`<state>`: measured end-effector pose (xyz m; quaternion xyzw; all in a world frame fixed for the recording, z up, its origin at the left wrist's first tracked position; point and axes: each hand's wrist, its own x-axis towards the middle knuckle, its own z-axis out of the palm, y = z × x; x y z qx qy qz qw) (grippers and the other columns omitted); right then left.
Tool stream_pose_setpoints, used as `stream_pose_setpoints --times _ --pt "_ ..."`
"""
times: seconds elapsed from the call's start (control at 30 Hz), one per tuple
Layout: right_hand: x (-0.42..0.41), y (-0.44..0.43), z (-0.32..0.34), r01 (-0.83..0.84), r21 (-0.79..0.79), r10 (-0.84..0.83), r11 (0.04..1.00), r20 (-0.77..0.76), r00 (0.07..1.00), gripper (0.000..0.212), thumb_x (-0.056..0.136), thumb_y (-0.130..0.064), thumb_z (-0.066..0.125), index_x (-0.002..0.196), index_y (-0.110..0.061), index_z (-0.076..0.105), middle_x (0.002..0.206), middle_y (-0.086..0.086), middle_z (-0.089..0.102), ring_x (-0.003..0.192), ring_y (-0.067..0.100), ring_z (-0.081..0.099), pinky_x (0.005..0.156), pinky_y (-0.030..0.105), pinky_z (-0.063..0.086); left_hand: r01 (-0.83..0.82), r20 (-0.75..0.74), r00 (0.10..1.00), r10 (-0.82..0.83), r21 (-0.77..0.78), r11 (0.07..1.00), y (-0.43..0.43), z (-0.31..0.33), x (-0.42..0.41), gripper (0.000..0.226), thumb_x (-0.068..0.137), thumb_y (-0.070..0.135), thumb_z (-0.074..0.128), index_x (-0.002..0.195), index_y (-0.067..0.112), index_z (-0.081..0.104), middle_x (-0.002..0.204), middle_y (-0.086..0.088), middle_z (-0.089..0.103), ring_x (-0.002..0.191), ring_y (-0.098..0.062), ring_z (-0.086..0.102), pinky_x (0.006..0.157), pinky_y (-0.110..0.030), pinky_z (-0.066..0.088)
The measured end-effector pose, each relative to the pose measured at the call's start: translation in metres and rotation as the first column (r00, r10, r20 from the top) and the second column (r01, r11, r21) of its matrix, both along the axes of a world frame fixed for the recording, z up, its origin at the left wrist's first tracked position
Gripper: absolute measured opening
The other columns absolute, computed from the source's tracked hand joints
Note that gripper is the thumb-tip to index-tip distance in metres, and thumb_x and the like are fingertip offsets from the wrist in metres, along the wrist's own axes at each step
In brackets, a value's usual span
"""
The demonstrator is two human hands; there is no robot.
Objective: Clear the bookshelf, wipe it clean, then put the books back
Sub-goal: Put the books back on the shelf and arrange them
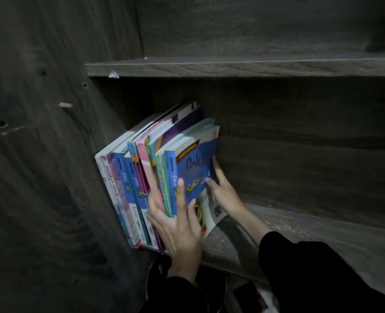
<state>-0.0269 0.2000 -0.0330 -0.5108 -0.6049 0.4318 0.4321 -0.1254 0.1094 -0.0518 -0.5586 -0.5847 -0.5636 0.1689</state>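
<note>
A row of several colourful books [132,177] stands tilted against the left wall of a dark wooden bookshelf, on its lower board [300,236]. The rightmost is a blue book [196,168] with yellow lettering on its cover. My left hand [178,224] grips the spines of the rightmost books, with the thumb on a pink book [145,168] and the fingers on the blue one. My right hand [223,190] rests on the blue book's cover with the fingers held straight. Both forearms are in black sleeves.
The upper shelf board [232,66] runs above the books, with a small white scrap [113,74] at its left end. The left side panel [51,166] has holes and a wooden dowel peg [65,105]. To the right of the books the lower board looks dusty.
</note>
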Motion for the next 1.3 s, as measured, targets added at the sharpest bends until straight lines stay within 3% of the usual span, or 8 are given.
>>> stream_pose_setpoints --times 0.2,0.4,0.63,0.7,0.83,1.0,1.13,1.3 --pt "-0.035 -0.008 -0.017 0.197 -0.116 -0.207 0.973 -0.080 0.975 0.057 0.095 -0.058 0.036 0.147 -0.039 0.027 0.148 0.008 0.034 0.137 0.027 0.032 0.109 0.037 0.025 -0.054 -0.144 0.988 0.055 0.010 0.999 -0.004 -0.032 -0.012 0.081 0.091 0.028 0.055 0.154 0.025 0.003 0.153 -0.034 -0.001 0.146 -0.039 -0.001 0.115 -0.049 0.014" --pt "-0.048 -0.015 -0.056 0.598 -0.252 -0.599 0.761 0.078 0.797 0.054 0.097 -0.055 0.034 0.141 -0.027 0.044 0.148 0.016 0.036 0.140 0.028 0.021 0.112 0.039 0.010 -0.050 -0.082 0.995 0.051 0.022 0.999 -0.001 -0.044 -0.010 0.085 0.091 0.033 0.051 0.153 0.015 -0.004 0.158 -0.019 -0.011 0.147 -0.033 -0.004 0.118 -0.049 0.006" --pt "-0.050 0.004 -0.070 0.484 -0.186 -0.514 0.855 -0.180 0.839 0.042 0.099 -0.046 0.036 0.133 -0.027 0.053 0.143 0.003 0.044 0.136 0.020 0.028 0.116 0.042 0.014 -0.052 -0.101 0.993 0.059 0.077 0.996 0.007 -0.046 -0.012 0.090 0.090 0.040 0.052 0.153 0.018 -0.009 0.158 -0.011 -0.019 0.147 -0.030 -0.008 0.116 -0.052 0.007" --pt "-0.055 0.008 -0.068 0.454 -0.182 -0.488 0.872 -0.279 0.827 0.039 0.101 -0.040 0.036 0.131 -0.024 0.054 0.138 0.002 0.046 0.130 0.013 0.033 0.112 0.032 0.019 -0.065 -0.118 0.990 0.076 0.092 0.994 0.011 -0.044 -0.017 0.086 0.094 0.046 0.047 0.152 0.019 -0.009 0.158 -0.010 -0.019 0.147 -0.029 -0.008 0.116 -0.052 0.005" --pt "-0.071 0.018 -0.063 0.422 -0.157 -0.448 0.893 -0.220 0.867 0.036 0.103 -0.032 0.033 0.130 -0.016 0.050 0.137 0.011 0.042 0.129 0.023 0.034 0.108 0.032 0.023 -0.107 -0.178 0.976 0.126 0.112 0.988 0.019 -0.047 -0.033 0.081 0.097 0.052 0.040 0.152 0.020 -0.009 0.158 -0.011 -0.018 0.147 -0.029 -0.009 0.117 -0.052 0.003" --pt "-0.069 0.011 -0.065 0.389 -0.205 -0.423 0.898 -0.157 0.893 0.050 0.102 -0.043 0.030 0.148 -0.025 0.030 0.152 0.013 0.017 0.141 0.027 0.018 0.115 0.039 0.018 -0.115 -0.197 0.972 0.130 0.084 0.990 0.016 -0.050 -0.035 0.084 0.096 0.053 0.040 0.151 0.020 -0.015 0.157 -0.011 -0.022 0.147 -0.031 -0.012 0.116 -0.054 0.003" --pt "-0.071 -0.003 -0.062 0.140 -0.213 -0.202 0.967 -0.305 0.931 0.063 0.098 -0.056 0.026 0.153 -0.032 0.010 0.161 -0.001 -0.004 0.148 0.016 -0.009 0.119 0.044 -0.002 -0.141 -0.185 0.971 0.151 0.067 0.988 0.015 -0.050 -0.033 0.083 0.098 0.052 0.038 0.151 0.020 -0.018 0.156 -0.011 -0.024 0.146 -0.032 -0.014 0.115 -0.055 0.004" --pt "-0.067 0.010 -0.047 0.046 -0.308 -0.119 0.950 -0.223 0.968 0.078 0.089 -0.071 0.022 0.153 -0.034 -0.002 0.160 0.000 -0.016 0.145 0.018 -0.019 0.117 0.049 -0.010 -0.166 -0.213 0.961 0.174 0.058 0.984 0.013 -0.049 -0.032 0.088 0.096 0.049 0.046 0.151 0.015 -0.014 0.157 -0.014 -0.020 0.146 -0.035 -0.009 0.115 -0.057 0.007"
